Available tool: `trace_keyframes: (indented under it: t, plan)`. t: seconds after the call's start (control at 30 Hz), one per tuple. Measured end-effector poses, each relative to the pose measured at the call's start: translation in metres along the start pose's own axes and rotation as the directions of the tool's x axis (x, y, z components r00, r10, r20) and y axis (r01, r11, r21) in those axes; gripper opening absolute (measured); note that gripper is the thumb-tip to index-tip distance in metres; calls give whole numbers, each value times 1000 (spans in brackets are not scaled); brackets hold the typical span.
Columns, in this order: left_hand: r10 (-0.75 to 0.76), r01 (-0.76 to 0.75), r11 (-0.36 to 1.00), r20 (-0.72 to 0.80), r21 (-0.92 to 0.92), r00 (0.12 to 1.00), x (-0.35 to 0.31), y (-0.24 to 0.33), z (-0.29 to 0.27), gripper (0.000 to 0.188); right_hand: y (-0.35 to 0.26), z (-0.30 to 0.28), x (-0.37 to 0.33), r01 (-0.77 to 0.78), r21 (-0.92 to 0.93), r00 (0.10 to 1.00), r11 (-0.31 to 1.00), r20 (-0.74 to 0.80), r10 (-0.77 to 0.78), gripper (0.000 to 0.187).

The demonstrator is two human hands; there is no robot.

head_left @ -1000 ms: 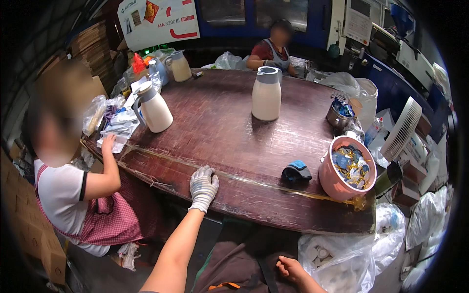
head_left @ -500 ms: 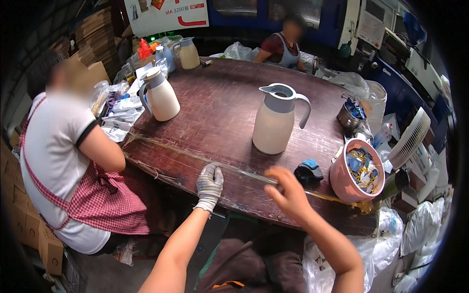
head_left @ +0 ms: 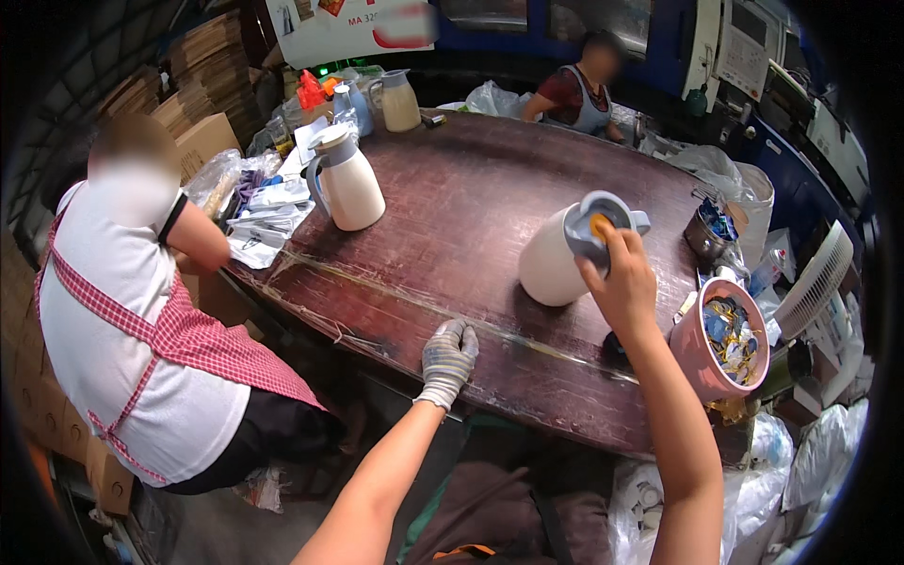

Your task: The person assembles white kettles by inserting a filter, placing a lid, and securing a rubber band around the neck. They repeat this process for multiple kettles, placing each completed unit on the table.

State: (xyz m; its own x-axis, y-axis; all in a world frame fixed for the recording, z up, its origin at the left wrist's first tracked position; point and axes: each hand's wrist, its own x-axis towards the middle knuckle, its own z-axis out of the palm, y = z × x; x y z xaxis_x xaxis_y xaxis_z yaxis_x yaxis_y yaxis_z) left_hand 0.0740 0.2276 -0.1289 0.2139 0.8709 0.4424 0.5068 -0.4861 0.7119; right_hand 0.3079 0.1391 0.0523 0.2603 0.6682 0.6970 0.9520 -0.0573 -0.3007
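Observation:
My right hand (head_left: 623, 273) is closed at the mouth of a cream vacuum jug (head_left: 548, 261), thumb and fingers on its grey spout collar (head_left: 597, 204). Something orange shows inside the mouth by my fingertips; I cannot make out what it is. The jug leans right, toward my hand, its base on the dark red table (head_left: 452, 207). My left hand (head_left: 448, 358), in a striped knit glove, rests at the table's near edge with its fingers curled together. Whether anything is in them is hidden. A dark object (head_left: 614, 347) is mostly covered by my right forearm.
A second cream jug (head_left: 354, 184) stands left, with another jug (head_left: 399, 102) behind. Plastic packets (head_left: 268, 221) lie at the left edge. At right are a pink bucket (head_left: 695, 344) of small parts and a metal pot (head_left: 708, 231). People sit at left and far side.
My right hand has moved up and forward onto the jug's mouth. The jug, upright before, now tilts right. My left hand stays at the table edge. The view has shifted somewhat.

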Motion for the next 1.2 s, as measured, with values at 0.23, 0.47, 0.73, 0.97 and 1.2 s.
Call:
trace_keyframes:
  t: [0.23, 0.47, 0.73, 0.97, 1.2]
  plan:
    - [-75, 84, 988, 67, -128, 995, 4, -32, 10, 23, 10, -50, -84, -83, 123, 996, 989, 22, 81, 43]
    - [137, 436, 555, 595, -708, 792, -24, 88, -28, 38, -31, -166, -182, 316, 392, 929, 864, 59, -366, 36]
    - [-32, 549, 762, 826, -344, 563, -106, 141, -83, 33, 2, -142, -303, -30, 322, 996, 946, 88, 2, 41]
    - [-148, 608, 766, 863, -208, 483, -117, 165, -76, 31, 155, -130, -496, -653, -496, 487, 573, 305, 819, 38]
    - [-136, 638, 736, 875, -224, 465, -119, 188, -67, 34, 180, -76, -456, -542, -629, 259, 558, 506, 823, 49]
